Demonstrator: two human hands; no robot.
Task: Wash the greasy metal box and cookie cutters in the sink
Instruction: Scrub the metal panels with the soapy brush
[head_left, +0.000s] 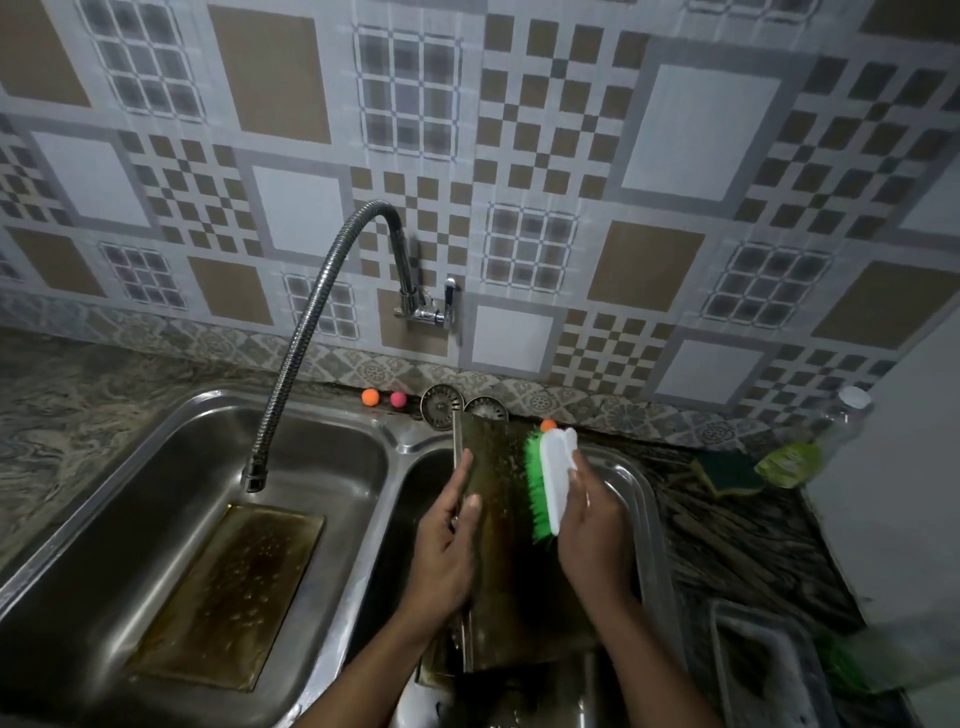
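Note:
My left hand (447, 551) grips the left edge of a greasy, brown-stained metal box (511, 571), holding it tilted up over the right sink basin (636, 499). My right hand (592, 530) holds a white scrubbing brush (548, 480) with green bristles, which press against the box's wet surface near its upper end. A second greasy flat metal piece (228, 597) lies on the bottom of the left basin (156, 467). No cookie cutters can be made out.
A flexible metal tap (311, 332) arches from the tiled wall and ends over the left basin. Two sink strainers (441, 408) and small orange and pink balls (370, 397) sit on the back ledge. A green sponge (727, 473), a bottle (815, 441) and a tray (763, 670) occupy the right counter.

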